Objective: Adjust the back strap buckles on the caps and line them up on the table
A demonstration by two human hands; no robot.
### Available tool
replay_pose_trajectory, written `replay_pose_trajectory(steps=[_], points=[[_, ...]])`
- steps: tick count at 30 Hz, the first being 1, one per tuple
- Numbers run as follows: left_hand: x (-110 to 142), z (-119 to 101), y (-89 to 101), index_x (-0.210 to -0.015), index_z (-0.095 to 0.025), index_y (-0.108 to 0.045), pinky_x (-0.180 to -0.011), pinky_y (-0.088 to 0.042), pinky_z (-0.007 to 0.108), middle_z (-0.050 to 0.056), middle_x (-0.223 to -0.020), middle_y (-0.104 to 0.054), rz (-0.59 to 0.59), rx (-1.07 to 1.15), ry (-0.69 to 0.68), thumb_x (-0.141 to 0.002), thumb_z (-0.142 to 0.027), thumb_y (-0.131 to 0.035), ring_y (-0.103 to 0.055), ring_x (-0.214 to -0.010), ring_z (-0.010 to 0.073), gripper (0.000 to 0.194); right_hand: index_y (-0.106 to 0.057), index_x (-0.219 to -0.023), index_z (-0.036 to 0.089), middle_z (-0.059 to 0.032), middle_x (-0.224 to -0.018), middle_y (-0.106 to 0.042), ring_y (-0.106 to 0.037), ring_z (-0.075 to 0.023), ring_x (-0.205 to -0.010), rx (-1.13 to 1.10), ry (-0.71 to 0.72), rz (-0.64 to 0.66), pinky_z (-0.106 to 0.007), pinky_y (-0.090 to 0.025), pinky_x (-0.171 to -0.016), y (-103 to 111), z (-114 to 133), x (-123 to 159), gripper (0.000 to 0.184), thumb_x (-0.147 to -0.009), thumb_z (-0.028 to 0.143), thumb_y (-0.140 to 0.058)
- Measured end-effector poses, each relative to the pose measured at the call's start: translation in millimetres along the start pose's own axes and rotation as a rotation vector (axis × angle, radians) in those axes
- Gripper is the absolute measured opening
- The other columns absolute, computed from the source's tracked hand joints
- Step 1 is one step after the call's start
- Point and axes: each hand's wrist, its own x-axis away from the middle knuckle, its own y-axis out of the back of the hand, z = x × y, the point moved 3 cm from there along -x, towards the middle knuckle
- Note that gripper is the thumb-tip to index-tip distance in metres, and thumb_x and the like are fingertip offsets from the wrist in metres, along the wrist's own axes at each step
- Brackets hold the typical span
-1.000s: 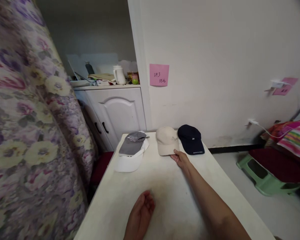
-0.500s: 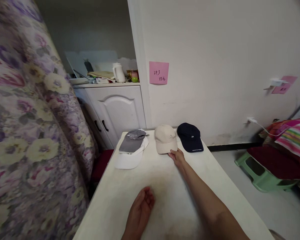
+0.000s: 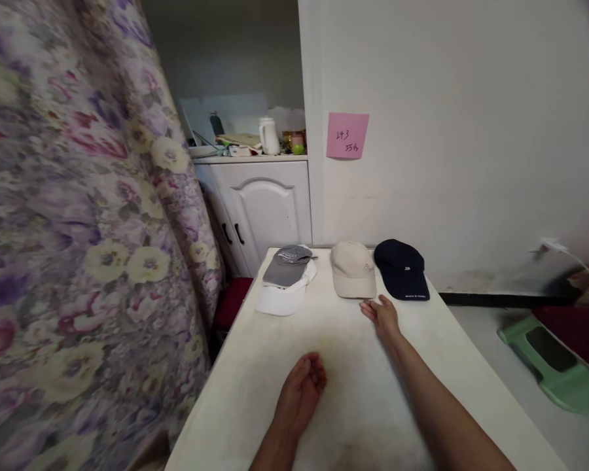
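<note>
A beige baseball cap [image 3: 353, 269] lies at the far side of the white table [image 3: 353, 405], its brim toward me. My right hand [image 3: 383, 316] is just in front of that brim, thumb and fingers apart, holding nothing. To the right of the beige cap sits a navy baseball cap [image 3: 401, 269] with white lettering on its brim. On the left, a grey baseball cap [image 3: 287, 267] rests on top of a white cap [image 3: 281, 302], whose brim sticks out in front. My left hand [image 3: 302, 392] hovers over the near middle of the table, loosely curled and open with nothing in it.
A floral curtain [image 3: 103, 261] hangs along the left. Behind the table are a white cabinet [image 3: 269, 209] with a white jug [image 3: 269, 136] on it, and a wall with a pink note [image 3: 347, 135]. A green stool [image 3: 550, 366] stands at the right.
My right hand has let go of the beige cap's brim and drawn slightly back. The view has turned left, so everything appears shifted right. My left hand remains empty.
</note>
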Motion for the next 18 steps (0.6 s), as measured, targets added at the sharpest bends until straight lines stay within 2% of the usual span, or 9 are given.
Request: replay_pose_trajectory(steps=[2, 4, 8, 13, 15, 18], points=[[-1.5, -5.2, 0.2, -0.094, -0.012, -0.071, -0.072, -0.055, 0.025, 0.008, -0.084, -0.072, 0.011, -0.023, 0.007, -0.084, -0.017, -0.067, -0.068, -0.075, 0.0152, 0.012, -0.049, -0.115, 0.017, -0.0010, -0.076, -0.069, -0.072, -0.0178, -0.072, 0.053, 0.073, 0.035, -0.031, -0.061, -0.071, 2.9, -3.8, 14.1, 0.047, -0.072, 0.018, -0.066], [-7.5, -20.2, -1.9, -0.094, -0.011, -0.070, -0.075, -0.056, 0.027, 0.010, -0.086, -0.072, -0.002, -0.052, -0.017, -0.084, -0.014, -0.066, -0.069, -0.078, 0.0171, 0.011, -0.057, -0.101, 0.016, -0.0008, -0.072, -0.069, -0.070, -0.0160, -0.064, 0.121, 0.133, 0.085, -0.028, -0.059, -0.065, 2.7, -7.3, 25.6, 0.033, -0.070, 0.021, -0.069], [-36.1, -80.3, -11.9, -0.093, -0.009, -0.068, -0.084, -0.055, 0.030, 0.013, -0.091, -0.072, -0.096, -0.080, -0.191, -0.085, -0.007, -0.059, -0.070, -0.087, 0.0190, 0.013, -0.061, -0.087, 0.016, 0.0007, -0.068, -0.068, -0.064, -0.0117, -0.055, 0.231, 0.213, 0.145, -0.024, -0.053, -0.058, -2.1, -11.4, 35.7, 0.021, -0.070, 0.025, -0.069], [-92.2, -154.8, -21.7, -0.098, -0.010, -0.065, -0.084, -0.055, 0.029, 0.013, -0.098, -0.070, -0.223, -0.099, -0.312, -0.088, -0.003, -0.053, -0.068, -0.093, 0.0182, 0.017, -0.062, -0.087, 0.017, -0.0003, -0.070, -0.068, -0.064, -0.0125, -0.056, 0.297, 0.233, 0.182, -0.024, -0.051, -0.057, -3.7, -13.6, 33.3, 0.020, -0.072, 0.029, -0.067], [-113.0, -172.2, -20.2, -0.105, -0.011, -0.063, -0.082, -0.055, 0.030, 0.011, -0.104, -0.067, -0.308, -0.107, -0.336, -0.090, -0.009, -0.054, -0.066, -0.093, 0.0167, 0.017, -0.061, -0.088, 0.017, -0.0009, -0.071, -0.068, -0.064, -0.0128, -0.057, 0.304, 0.231, 0.192, -0.025, -0.051, -0.057, -2.6, -14.3, 31.5, 0.022, -0.073, 0.030, -0.067], [-135.4, -185.1, -15.1, -0.119, -0.015, -0.058, -0.083, -0.055, 0.041, 0.010, -0.118, -0.061, -0.414, -0.125, -0.326, -0.092, -0.029, -0.058, -0.063, -0.099, 0.0212, 0.031, -0.061, -0.089, 0.017, -0.0014, -0.071, -0.068, -0.063, -0.0132, -0.056, 0.300, 0.230, 0.201, -0.026, -0.052, -0.056, -1.2, -14.9, 29.0, 0.025, -0.072, 0.034, -0.069]])
